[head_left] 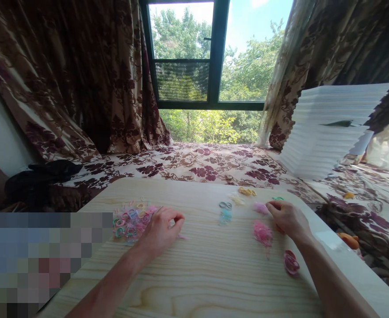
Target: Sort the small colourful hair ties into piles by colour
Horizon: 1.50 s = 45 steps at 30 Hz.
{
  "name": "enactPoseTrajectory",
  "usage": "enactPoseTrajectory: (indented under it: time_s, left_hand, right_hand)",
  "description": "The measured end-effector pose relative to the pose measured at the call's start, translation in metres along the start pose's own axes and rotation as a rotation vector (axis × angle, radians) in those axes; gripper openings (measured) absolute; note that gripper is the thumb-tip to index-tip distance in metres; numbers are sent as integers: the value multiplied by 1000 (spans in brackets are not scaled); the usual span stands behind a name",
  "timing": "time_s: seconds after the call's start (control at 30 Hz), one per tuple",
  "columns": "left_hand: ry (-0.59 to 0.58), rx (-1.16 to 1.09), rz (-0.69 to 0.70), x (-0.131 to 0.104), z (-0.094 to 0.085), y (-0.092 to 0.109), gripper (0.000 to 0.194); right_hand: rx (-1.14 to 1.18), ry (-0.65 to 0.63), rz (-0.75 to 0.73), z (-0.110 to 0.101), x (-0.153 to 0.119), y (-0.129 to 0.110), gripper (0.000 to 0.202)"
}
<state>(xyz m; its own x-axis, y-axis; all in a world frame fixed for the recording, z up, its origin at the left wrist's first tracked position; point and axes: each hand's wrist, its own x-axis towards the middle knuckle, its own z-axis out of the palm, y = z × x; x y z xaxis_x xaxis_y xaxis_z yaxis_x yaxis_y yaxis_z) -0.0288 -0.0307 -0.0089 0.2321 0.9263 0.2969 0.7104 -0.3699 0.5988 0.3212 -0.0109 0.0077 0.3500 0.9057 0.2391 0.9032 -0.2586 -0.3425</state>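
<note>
A mixed heap of small coloured hair ties (pixel 131 223) lies on the left part of the pale wooden tabletop. My left hand (pixel 163 226) rests at its right edge, fingers curled, the tips hidden from me. On the right, my right hand (pixel 289 217) is closed in a pinch beside a light pink cluster of hair ties (pixel 260 207); whatever is between its fingertips is too small to make out. Below that cluster is a brighter pink group (pixel 262 233), then a dark pink bunch (pixel 291 263) near my right forearm. Green hair ties (pixel 278 198) show just behind my right hand.
Grey hair ties (pixel 225 205) and light blue ones (pixel 225 216) lie mid-table, with cream (pixel 237 199) and yellow (pixel 247 191) groups farther back. Beyond the tabletop (pixel 194 282) is a flower-patterned cloth (pixel 194 161). White stacked sheets (pixel 327 132) stand at the right.
</note>
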Motion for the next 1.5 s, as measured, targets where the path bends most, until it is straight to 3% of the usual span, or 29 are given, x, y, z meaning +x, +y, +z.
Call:
enactPoseTrajectory:
  time_s: [0.37,0.53,0.7,0.83,1.17,1.5]
  left_hand:
    - [48,85,-14,4,-4,-11,17]
    - [35,131,-63,5,-11,-17,18]
    - [13,136,-105,6,-15,-22,20]
    - [-35,134,-117,6,-16,-21,19]
    - [-42,114,-104,4,-19,-16,17]
    - [-40,110,-88,4,-22,-14,17]
  right_hand:
    - [141,93,18,-10,2,7,41]
    - [290,6,-181,1,-12,-33,42]
    - [375,-162,-464,21,-51,-86,30]
    - [378,-245,-577,27,-76,-106,26]
    - [293,-356,-644,28,-81,-108,26]
    - [292,-349,-686,36,-78,-107,33]
